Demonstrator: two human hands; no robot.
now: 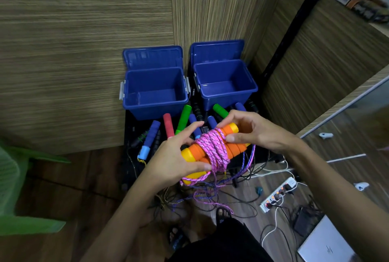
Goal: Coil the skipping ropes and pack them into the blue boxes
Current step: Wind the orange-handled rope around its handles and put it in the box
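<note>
The left hand [179, 156] had its grip closed around the yellow end of the orange handles [212, 148], with the thumb under them and the fingers over the top. The right hand [250, 129] had its grip pinching the other end, thumb on the orange foam and fingers curled over the yellow cap. Two orange handles lay side by side as one bundle, held up in the air between the hands, in front of the boxes. They were fat and bumpy, with yellow caps. A pink rope [212, 146] with small dark flecks was wound round the middle of them many times, and its loose end hung down toward the floor. A thin purple rope [248, 162] hung beside it, under the right hand. Behind the hands stood two blue boxes, the left box [155, 93] and the right box [225, 85], side by side on a dark surface [130, 125] with their lids tipped back against the wall. Nothing showed inside them. In front of the boxes lay more handles: two green handles [184, 118], one red handle [168, 125], and four dark blue handles [150, 135], one of them with a light blue cap. A few black handles lay there too, too dark to count. On the floor were a white power strip [277, 194] and a tangle of thin cords.
</note>
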